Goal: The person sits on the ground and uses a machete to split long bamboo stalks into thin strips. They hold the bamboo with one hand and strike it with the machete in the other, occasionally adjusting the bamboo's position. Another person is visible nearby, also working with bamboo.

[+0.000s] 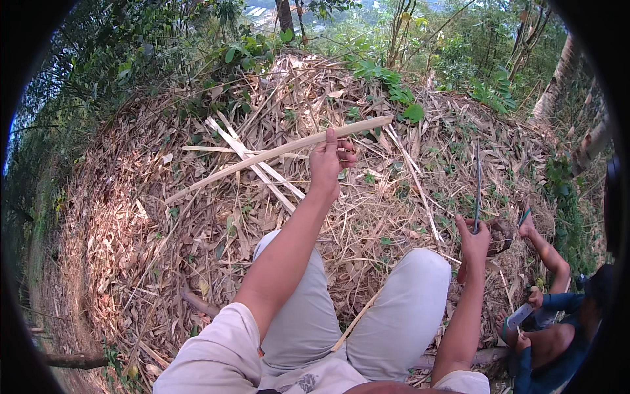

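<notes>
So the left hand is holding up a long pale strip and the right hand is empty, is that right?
Not quite: the right hand isn't empty. The head view shows it gripping a long, thin, dark blade-like tool. The rest stands: the left hand is holding up a long pale strip.

The left bare hand point(328, 163) pinched a long, flat, pale wooden strip point(262, 157), its longer end reaching out left of the grip. Beyond that, narrow pale strips point(269, 185) lay crossed on dry brown leaves point(131, 217). The right bare hand point(472, 240) gripped a thin, dark, blade-like tool point(478, 184); to the right of that grip, I saw a blue-sleeved person point(566, 302) holding a pale flat object point(520, 316).
</notes>
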The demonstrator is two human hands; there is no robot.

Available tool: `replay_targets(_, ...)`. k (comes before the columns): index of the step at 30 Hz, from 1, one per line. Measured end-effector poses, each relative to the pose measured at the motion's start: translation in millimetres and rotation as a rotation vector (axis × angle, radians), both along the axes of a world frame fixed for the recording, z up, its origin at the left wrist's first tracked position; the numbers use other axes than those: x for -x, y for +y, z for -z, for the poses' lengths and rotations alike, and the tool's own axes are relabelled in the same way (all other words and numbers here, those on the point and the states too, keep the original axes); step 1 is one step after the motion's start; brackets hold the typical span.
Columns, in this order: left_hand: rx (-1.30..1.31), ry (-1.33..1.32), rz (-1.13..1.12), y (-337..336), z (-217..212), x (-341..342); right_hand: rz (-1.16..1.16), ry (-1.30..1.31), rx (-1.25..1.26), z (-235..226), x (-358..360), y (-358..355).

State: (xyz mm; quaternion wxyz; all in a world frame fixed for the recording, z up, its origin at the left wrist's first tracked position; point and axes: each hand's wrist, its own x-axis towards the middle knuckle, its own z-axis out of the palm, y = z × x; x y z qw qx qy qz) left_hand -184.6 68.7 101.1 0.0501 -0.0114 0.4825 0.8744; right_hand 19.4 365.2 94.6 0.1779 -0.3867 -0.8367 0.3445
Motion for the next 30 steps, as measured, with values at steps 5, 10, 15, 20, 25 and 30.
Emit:
replay_targets(5,0.019,0.104,-0.017,16.4,-10.3,-25.2,-0.335,0.350,0.527,-109.6,99.7,-59.3)
replay_targets(10,0.057,0.152,0.036,37.5,-16.9,-54.1,-0.572,0.461,0.825,-95.0,130.6,-100.2)
replay_targets(15,0.320,0.042,0.192,24.2,-1.4,-84.8,-0.549,0.468,0.995,-46.9,123.6,-83.6)
replay_targets(20,1.244,1.019,-0.099,-10.5,-27.1,-149.1,-0.589,0.493,1.058,-45.6,126.1,-30.7)
replay_targets(25,1.593,0.655,0.063,-43.5,-37.1,-161.0,-0.593,0.557,1.111,-30.2,125.8,-8.6)
replay_targets(30,0.687,-0.279,0.752,-38.6,-27.9,-188.0,-0.540,0.491,1.130,-19.2,134.3,-8.3)
